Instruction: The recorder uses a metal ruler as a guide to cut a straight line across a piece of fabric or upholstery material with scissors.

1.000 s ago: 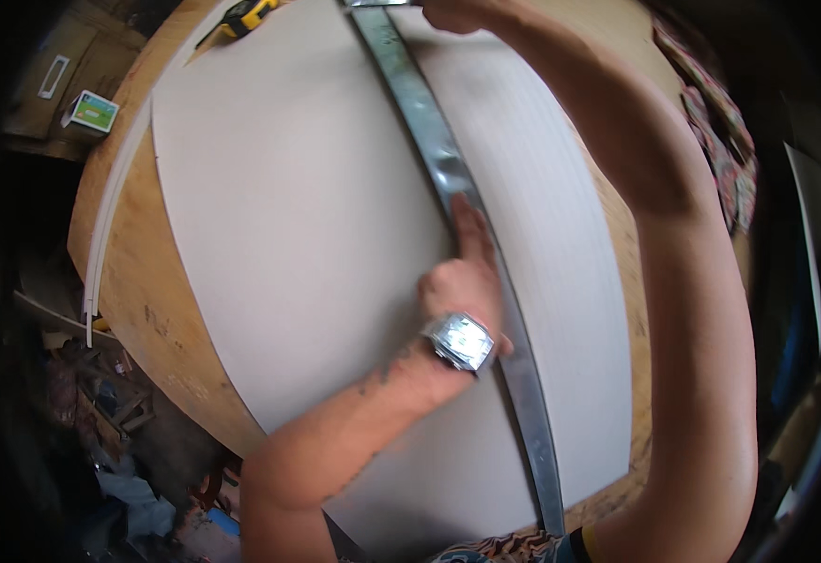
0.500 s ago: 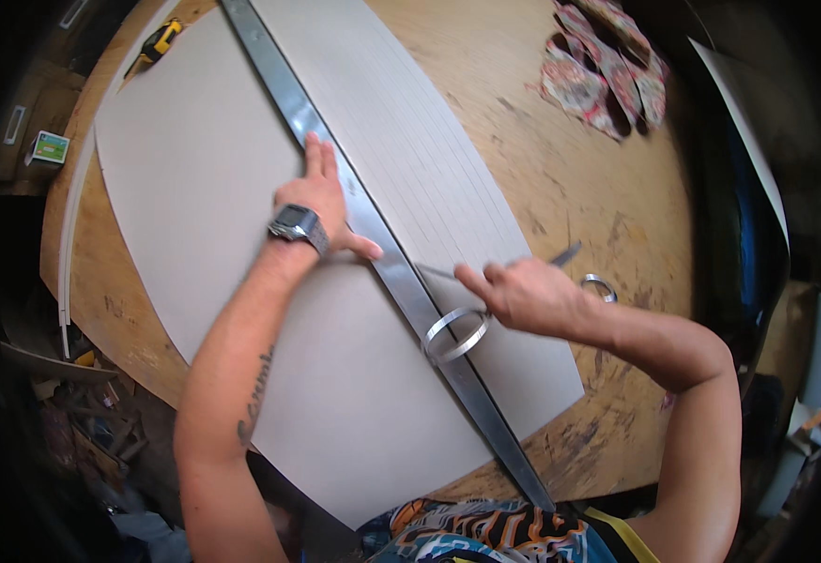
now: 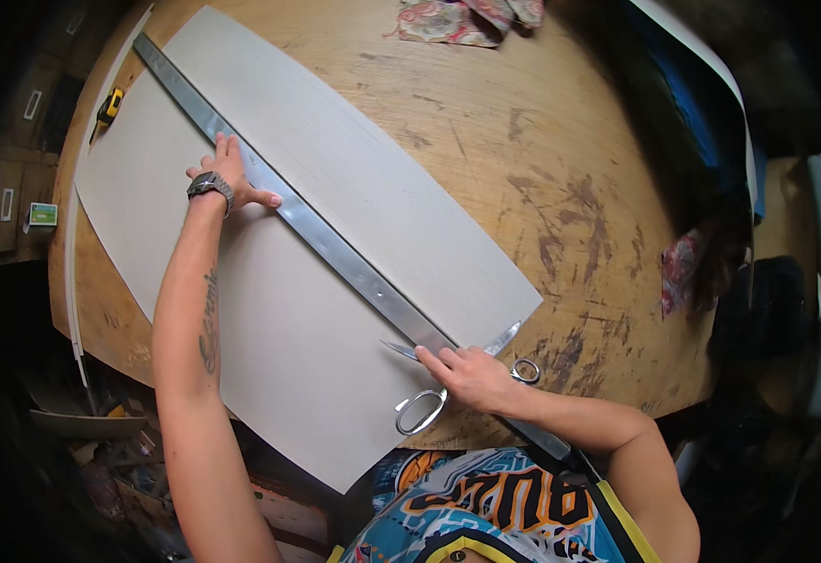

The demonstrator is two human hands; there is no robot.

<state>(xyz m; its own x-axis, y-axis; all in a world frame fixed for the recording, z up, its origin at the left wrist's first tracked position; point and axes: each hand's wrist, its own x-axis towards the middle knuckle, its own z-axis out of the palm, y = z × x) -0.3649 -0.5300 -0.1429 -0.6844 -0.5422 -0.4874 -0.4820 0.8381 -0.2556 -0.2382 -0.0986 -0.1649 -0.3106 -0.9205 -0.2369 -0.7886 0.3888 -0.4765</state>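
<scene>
a small green-and-white box (image 3: 42,214) sits on a shelf well to the left of the left hand (image 3: 225,178), with a pale upright label (image 3: 7,204) just beside it and another (image 3: 33,103) higher up; a yellow tape measure (image 3: 108,106) lies on the table (image 3: 542,159) above and left of those fingers, just off the sheet (image 3: 269,310). the left hand lies flat, fingers spread, pressing on the sheet and touching the long metal ruler (image 3: 316,235) that runs slantwise across the sheet. the right hand (image 3: 471,375) rests over open scissors (image 3: 448,375), fingers loosely curled across them near the pivot; whether it grips them i cannot tell. the scissors lie at the sheet's near right edge, blades spread either side of the ruler. beyond the right fingers the wood is bare out to the far edge, where patterned cloth (image 3: 467,17) lies
</scene>
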